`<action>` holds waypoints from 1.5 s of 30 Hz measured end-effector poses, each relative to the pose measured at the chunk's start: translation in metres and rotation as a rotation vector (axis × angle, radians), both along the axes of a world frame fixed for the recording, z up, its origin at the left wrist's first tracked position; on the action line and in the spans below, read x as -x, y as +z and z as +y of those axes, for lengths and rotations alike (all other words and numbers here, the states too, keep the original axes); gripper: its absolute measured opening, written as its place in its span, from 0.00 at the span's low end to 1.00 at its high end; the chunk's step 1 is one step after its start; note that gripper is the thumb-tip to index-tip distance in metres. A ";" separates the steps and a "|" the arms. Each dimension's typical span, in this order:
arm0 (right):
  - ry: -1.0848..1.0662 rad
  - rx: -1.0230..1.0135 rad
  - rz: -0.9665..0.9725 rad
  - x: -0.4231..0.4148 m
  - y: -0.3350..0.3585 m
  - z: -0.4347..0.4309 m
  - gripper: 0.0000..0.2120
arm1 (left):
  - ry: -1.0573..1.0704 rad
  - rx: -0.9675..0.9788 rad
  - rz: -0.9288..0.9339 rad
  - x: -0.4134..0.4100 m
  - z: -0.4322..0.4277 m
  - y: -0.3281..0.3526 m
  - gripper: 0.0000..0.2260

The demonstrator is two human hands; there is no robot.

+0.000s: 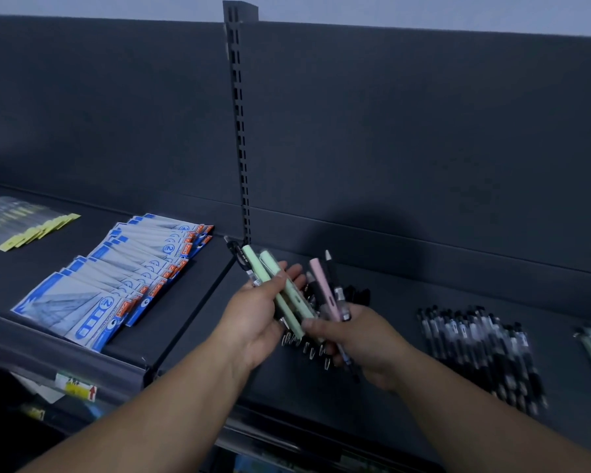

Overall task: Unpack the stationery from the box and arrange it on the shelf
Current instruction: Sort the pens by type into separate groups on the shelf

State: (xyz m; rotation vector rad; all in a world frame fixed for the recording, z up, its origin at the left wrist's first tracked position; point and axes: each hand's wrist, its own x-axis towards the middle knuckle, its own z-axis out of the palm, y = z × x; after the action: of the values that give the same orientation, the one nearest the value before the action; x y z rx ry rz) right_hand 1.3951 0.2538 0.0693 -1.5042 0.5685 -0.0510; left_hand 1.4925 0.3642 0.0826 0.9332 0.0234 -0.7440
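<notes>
On the left shelf, the fanned blue-and-white flat packets [110,285] each carry a large "2" in a blue circle. You can read it on the nearest packet and on several behind; their smaller print is blurred. On the near shelf edge, a yellow-and-white paper label [77,387] shows a red upward arrow, but its characters are unreadable. You cannot read the markings on the pale green pens [280,285] in your left hand [253,315], nor on the pink and black pens [328,288] in your right hand [365,343].

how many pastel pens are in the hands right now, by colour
green pens: 2
pink pens: 1
total: 3
The dark pens in the same bunch overlap too much to count.
</notes>
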 end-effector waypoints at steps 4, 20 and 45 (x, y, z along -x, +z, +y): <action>-0.043 -0.085 -0.017 0.006 0.003 -0.004 0.11 | -0.049 -0.114 -0.059 0.006 -0.001 -0.005 0.10; -0.487 0.206 0.030 0.033 -0.010 -0.034 0.08 | -0.126 -0.342 -0.157 0.023 -0.017 -0.012 0.05; -0.385 0.099 0.081 0.044 -0.016 -0.051 0.08 | -0.366 -0.423 -0.274 0.027 -0.041 -0.021 0.11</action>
State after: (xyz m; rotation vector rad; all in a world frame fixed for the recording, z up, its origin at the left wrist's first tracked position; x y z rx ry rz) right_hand 1.3515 0.2030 0.0533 -1.4784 0.9259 -0.3212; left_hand 1.4653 0.3233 0.0620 1.4624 -0.2455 -0.9621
